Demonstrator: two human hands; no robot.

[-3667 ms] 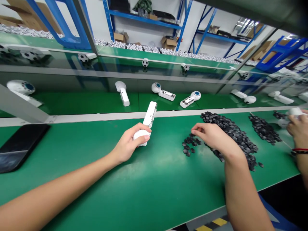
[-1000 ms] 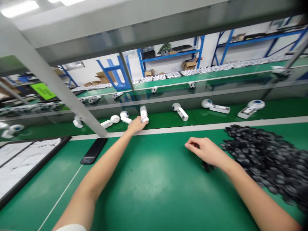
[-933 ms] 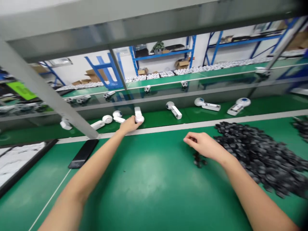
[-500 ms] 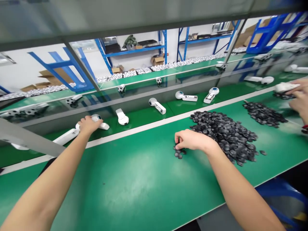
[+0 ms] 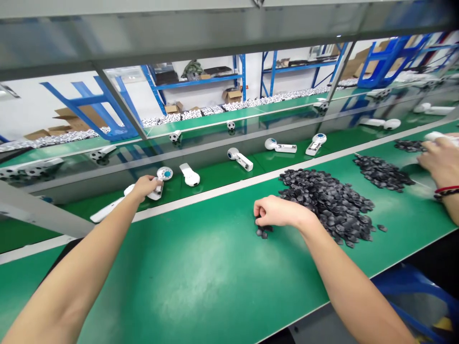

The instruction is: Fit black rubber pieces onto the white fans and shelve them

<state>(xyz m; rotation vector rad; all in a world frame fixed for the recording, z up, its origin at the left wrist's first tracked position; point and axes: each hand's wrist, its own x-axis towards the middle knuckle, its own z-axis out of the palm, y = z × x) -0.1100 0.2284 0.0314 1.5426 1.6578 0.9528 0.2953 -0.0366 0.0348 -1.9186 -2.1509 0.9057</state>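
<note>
Our green workbench (image 5: pixel 201 286) fills the lower view, with the sunken green belt (image 5: pixel 215 184) running along its far edge. White round-headed units lie spaced out along that belt, well apart for the most part. On the bench's right half sits the big heap of black plastic pieces (image 5: pixel 326 203), just beyond our right forearm.

Our left hand (image 5: pixel 144 185) reaches over the belt to a white handheld unit (image 5: pixel 165 173), blue-centred head up, handle slot showing. Our fingertips touch it near the neck; we cannot tell whether they clamp it. A grip on the solid handle, clear of the slot and neighbouring unit, should serve best.

Our right hand (image 5: pixel 274 211) hovers low, fingers curled, thumb near the index; whether the tips meet or pinch anything is hidden. Beneath lies the small cluster of black pieces (image 5: pixel 264 234). Separating one there looks easier than digging in the heap.
</note>
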